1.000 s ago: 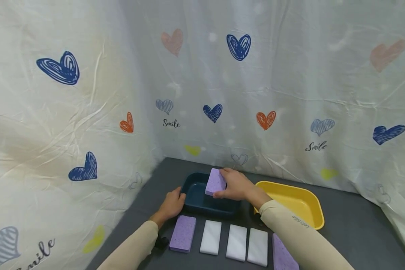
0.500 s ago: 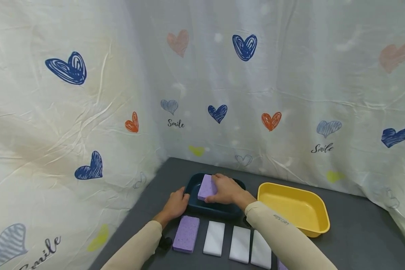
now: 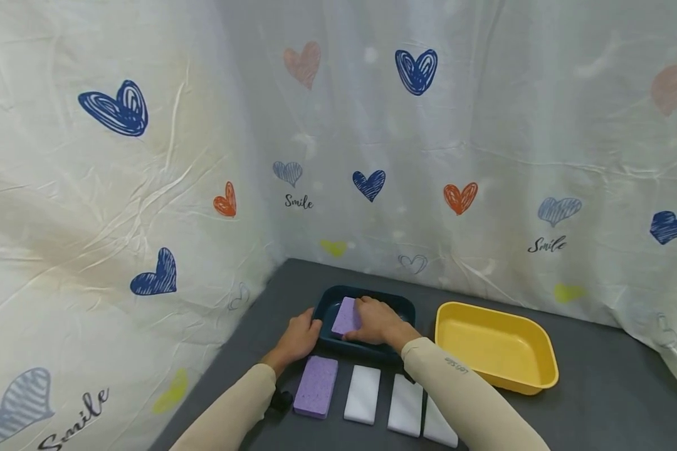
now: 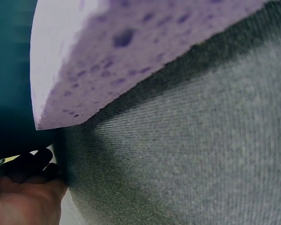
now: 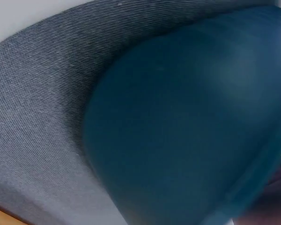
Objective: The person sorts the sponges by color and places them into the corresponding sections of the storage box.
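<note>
My right hand (image 3: 379, 322) pinches a purple sponge (image 3: 346, 316) between thumb and fingers, inside the dark teal bin (image 3: 404, 302). The sponge lies low within the walls, towards the left end. At the bin's left side, my left hand (image 3: 298, 336) grips the rim and wall. The left wrist view has that hand (image 4: 25, 201) at its lower corner, fingers against the teal wall (image 4: 9, 79). In the right wrist view the bin's outer wall (image 5: 178, 122) fills most of the picture, and the held sponge is hidden.
In front of the bin lie another purple sponge (image 3: 316, 387) and white sponges (image 3: 363, 394) in a row, the rightmost partly under the right sleeve (image 3: 457, 388). A yellow bin (image 3: 521, 381) stands to the right. A heart-printed curtain (image 3: 485, 125) hangs behind the grey table (image 3: 603, 388).
The right hand has moved left and down, taking the purple sponge from above the teal bin into it. The left hand keeps its place at the bin's side; the head view has shifted slightly.
</note>
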Demonstrator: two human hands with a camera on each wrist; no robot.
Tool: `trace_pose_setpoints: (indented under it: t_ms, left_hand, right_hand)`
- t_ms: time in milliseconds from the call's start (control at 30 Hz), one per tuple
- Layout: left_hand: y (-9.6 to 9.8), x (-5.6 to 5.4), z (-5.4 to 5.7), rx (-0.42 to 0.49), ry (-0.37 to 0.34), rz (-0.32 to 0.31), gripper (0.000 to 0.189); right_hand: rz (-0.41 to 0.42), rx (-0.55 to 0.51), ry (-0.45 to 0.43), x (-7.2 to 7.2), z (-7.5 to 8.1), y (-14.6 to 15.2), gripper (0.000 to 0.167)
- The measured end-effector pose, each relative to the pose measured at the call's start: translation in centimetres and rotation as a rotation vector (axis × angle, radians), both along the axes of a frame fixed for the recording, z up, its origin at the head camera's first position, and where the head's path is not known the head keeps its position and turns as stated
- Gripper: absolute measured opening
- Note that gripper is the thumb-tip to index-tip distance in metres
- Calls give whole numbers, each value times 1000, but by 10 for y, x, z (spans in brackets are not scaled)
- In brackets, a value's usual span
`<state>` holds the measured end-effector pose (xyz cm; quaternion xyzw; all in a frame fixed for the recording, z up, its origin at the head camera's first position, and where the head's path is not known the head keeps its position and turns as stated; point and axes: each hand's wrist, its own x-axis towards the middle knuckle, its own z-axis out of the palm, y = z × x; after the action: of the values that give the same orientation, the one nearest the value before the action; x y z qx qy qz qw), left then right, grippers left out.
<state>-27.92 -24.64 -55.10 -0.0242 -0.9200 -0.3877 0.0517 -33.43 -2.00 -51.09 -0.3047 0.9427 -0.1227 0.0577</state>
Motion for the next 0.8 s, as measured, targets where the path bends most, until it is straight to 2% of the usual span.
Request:
trace_pose_setpoints:
  t_ms: [100,267,367,433,567,700,800]
  left_hand:
    - [-3,-7,-10,3,19,-15,34]
    - [-13,-32,-46,-21,40,-31,36]
    - [-17,-41,-59,-12,34,-32,35]
    - [-18,-42,-61,-13,27,-30,35]
    - [-17,-39,-55,-14,16,-37,36]
    - [-16,-32,-46,-11,7,-42,37]
    - [-16,-25,-40,-1,28,-54,37]
  right_hand:
    - [10,2,12,-1,-5,0,93]
    - [9,-18,7,-8,-19,-1,94]
    - [2,-34,-1,-13,-26,-3,97]
    - [1,-24,12,-19,-36,-4,97]
    - [0,-14,34,-18,-36,-2,95]
    - [1,-15,-2,-6,-15,2,93]
    - [0,-15,-41,-1,-4,5,94]
